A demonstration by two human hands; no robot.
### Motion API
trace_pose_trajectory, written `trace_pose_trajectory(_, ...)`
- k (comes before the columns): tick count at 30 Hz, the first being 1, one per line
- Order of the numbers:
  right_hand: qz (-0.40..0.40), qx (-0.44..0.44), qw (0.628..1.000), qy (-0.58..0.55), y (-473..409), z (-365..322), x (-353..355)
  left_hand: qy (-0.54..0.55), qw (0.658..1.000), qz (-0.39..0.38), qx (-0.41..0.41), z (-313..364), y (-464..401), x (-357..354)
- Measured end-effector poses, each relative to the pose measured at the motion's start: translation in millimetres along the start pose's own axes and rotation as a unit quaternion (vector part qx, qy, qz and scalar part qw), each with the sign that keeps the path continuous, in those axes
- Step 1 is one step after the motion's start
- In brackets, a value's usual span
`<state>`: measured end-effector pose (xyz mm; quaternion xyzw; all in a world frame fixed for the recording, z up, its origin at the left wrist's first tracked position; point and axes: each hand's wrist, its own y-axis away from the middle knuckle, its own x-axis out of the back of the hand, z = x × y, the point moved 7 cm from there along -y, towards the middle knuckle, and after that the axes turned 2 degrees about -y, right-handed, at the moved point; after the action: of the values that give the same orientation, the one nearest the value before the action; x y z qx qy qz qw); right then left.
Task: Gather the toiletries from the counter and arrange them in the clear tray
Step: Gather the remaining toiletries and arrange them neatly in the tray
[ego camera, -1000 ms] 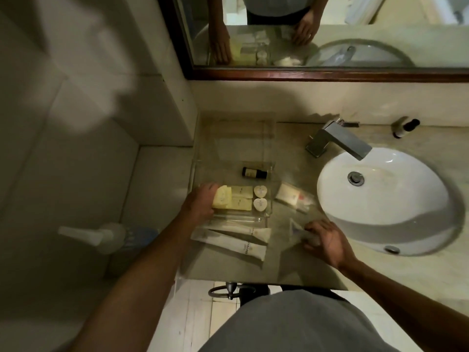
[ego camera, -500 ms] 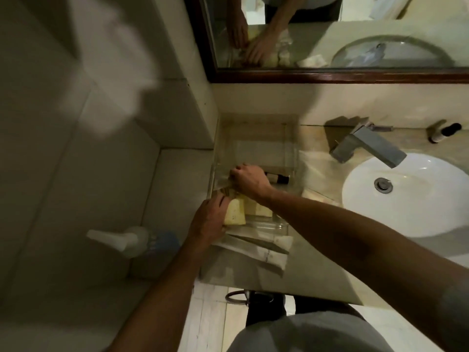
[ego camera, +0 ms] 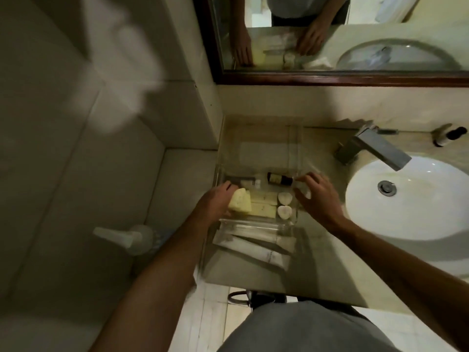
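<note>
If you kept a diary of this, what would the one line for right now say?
left hand on yellow sponge | right hand at clear tray right wall | dark bottle in tray | two tubes on counter

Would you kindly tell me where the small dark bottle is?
The small dark bottle lies on its side in the clear tray, just left of the right hand.

Counter: pale stone, with inset white basin and tap. On it: clear tray at left; two white tubes just before tray; small dark-capped bottle at back right.
</note>
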<state>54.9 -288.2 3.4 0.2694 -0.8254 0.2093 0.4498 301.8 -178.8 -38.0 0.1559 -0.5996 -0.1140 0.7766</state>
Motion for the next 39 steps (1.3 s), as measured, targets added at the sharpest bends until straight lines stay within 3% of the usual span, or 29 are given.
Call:
trace_pose_trajectory(5,0.008,-0.053,0.998,0.033,56.9,50.4,26.3,-0.002,0.999,0.014,-0.039,0.9,4.5,-1.7)
trace_pose_trajectory(15,0.018,-0.107,0.994,0.014,94.2,88.8,34.3,-0.027,0.995,0.088,-0.030,6.1,23.8,6.6)
trace_pose_trajectory(18,0.023,-0.115,0.993,0.009,89.5,90.7,35.1,-0.033,0.990,0.116,-0.070,39.8,16.7,15.6)
trace_pose_trajectory(22,-0.022,-0.116,0.993,0.006,76.8,88.9,24.1,-0.043,0.986,0.091,-0.134,105.0,-12.9,13.1)
trace_pose_trajectory(26,-0.077,-0.118,0.990,0.030,71.5,97.4,10.1,-0.016,0.992,0.052,-0.116,115.3,-26.6,-8.5)
trace_pose_trajectory(30,-0.125,-0.105,0.986,0.046,69.7,106.2,-6.9,-0.020,0.991,0.094,-0.093,91.4,-19.3,-10.6)
trace_pose_trajectory(33,-0.105,-0.079,0.990,0.042,63.0,105.9,-8.9,-0.042,0.986,0.156,-0.034,58.3,-6.2,-2.1)
trace_pose_trajectory(39,-0.077,-0.149,0.985,0.033,72.4,111.4,1.4,-0.059,0.985,0.156,0.037,20.5,26.5,-12.0)
